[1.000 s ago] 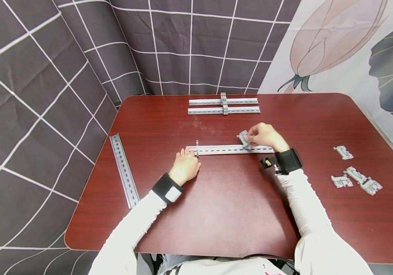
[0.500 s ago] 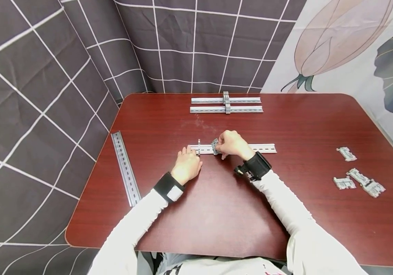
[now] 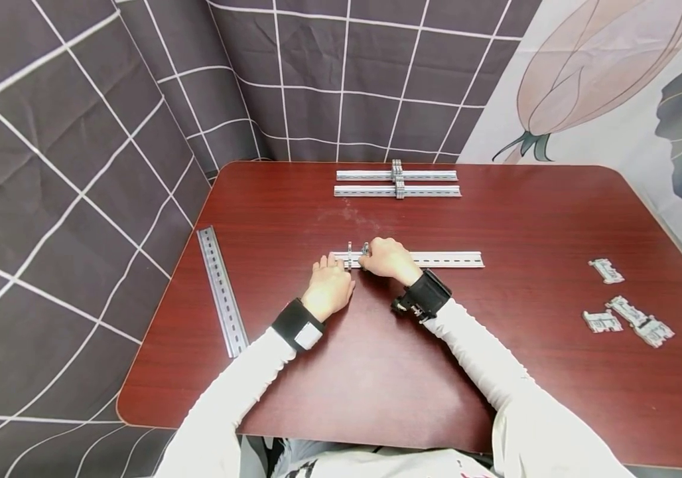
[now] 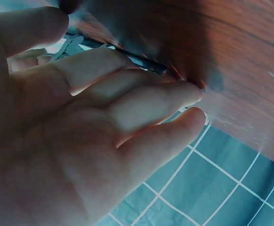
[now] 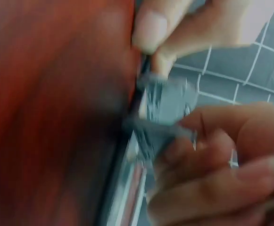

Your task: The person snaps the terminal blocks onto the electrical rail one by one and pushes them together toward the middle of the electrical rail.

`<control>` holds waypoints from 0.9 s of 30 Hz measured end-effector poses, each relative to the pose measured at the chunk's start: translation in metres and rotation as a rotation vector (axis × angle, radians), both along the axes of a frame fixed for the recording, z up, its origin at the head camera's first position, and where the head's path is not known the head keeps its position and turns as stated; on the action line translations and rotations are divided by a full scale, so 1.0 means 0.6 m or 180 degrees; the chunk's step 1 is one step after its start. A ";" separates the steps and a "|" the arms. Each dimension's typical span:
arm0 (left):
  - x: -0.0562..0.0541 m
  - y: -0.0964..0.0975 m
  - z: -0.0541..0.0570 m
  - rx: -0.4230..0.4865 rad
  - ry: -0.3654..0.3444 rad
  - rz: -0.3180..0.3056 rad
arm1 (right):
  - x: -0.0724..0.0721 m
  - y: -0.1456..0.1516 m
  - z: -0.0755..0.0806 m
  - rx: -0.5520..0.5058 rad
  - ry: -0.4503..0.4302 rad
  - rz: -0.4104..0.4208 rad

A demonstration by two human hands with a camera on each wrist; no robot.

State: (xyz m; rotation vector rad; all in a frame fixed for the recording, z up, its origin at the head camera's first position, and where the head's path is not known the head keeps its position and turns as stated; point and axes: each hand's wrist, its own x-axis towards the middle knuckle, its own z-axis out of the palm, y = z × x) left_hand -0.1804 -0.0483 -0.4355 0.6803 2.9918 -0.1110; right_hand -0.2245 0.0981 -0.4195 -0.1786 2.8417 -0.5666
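1. Steadying seems to be the work of the left hand [image 3: 329,289]: near the middle of the frame, its fingers lie extended over the left end of the slotted rail [image 3: 445,259], a spread grip that looks more like pressing than clasping.

2. The right hand [image 3: 387,258] has a closed grip, pinching the held piece [image 3: 365,249], a small grey one, against that rail just right of the left hand. Gripping it by its edge probably leaves its rail side free; whether it is seated cannot be told, as the fingers cover much of it and the right wrist view is blurred.

3. Between the hands stands the upright piece [image 3: 349,255], set across the rail, perhaps serving as a neighbour to line up against.

4. The rail lies crosswise on the counter [image 3: 407,378] at centre frame, within reach of both hands, its right half uncovered.

5. At upper centre, two far rails [image 3: 361,176] lie parallel with clustered pieces [image 3: 399,190] across them, apparently parked out of the way.

6. The spare rail [image 3: 221,292] slants at left, while loose pieces [image 3: 602,322] lie at right, handily on the right hand's side.
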 end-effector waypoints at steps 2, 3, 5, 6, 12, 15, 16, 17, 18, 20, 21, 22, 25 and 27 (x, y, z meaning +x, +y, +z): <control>0.002 0.000 -0.001 0.0021 0.0101 -0.0012 | -0.001 -0.007 -0.001 0.0086 -0.0064 -0.0080; 0.003 0.000 -0.002 0.0027 0.0135 -0.0017 | -0.002 -0.010 -0.001 0.0110 -0.0107 -0.0112; 0.002 -0.001 -0.001 0.0036 0.0191 -0.0022 | -0.005 -0.013 0.001 0.0141 -0.0157 -0.0145; 0.002 -0.001 -0.001 0.0045 0.0206 -0.0024 | -0.007 -0.014 0.003 0.0135 -0.0200 -0.0147; 0.001 -0.004 -0.001 0.0026 0.0197 -0.0027 | -0.016 -0.015 0.008 0.0078 -0.0360 0.0110; 0.001 -0.004 -0.003 -0.0003 0.0142 -0.0023 | -0.018 -0.019 0.010 0.0110 -0.0413 0.0155; 0.001 -0.003 -0.003 -0.0003 0.0128 -0.0036 | -0.017 -0.019 0.011 0.0137 -0.0440 0.0130; 0.001 -0.003 -0.004 0.0007 0.0117 -0.0047 | -0.015 -0.021 0.010 0.0166 -0.0471 0.0084; 0.001 -0.003 -0.005 0.0014 0.0116 -0.0056 | -0.014 -0.021 0.009 0.0202 -0.0477 0.0049; 0.004 -0.002 -0.007 0.0024 0.0130 -0.0067 | -0.008 -0.021 0.005 0.0237 -0.0445 -0.0013; 0.005 -0.001 -0.008 0.0036 0.0143 -0.0065 | -0.006 -0.021 0.003 0.0224 -0.0425 -0.0031; 0.006 -0.001 -0.008 0.0048 0.0146 -0.0058 | -0.003 -0.019 0.001 0.0202 -0.0380 -0.0024; 0.007 0.001 -0.006 0.0043 0.0150 -0.0052 | 0.004 -0.007 0.001 0.0083 -0.0261 0.0043; 0.006 0.002 -0.003 0.0032 0.0101 -0.0051 | 0.007 0.011 0.010 -0.0002 -0.0268 0.0058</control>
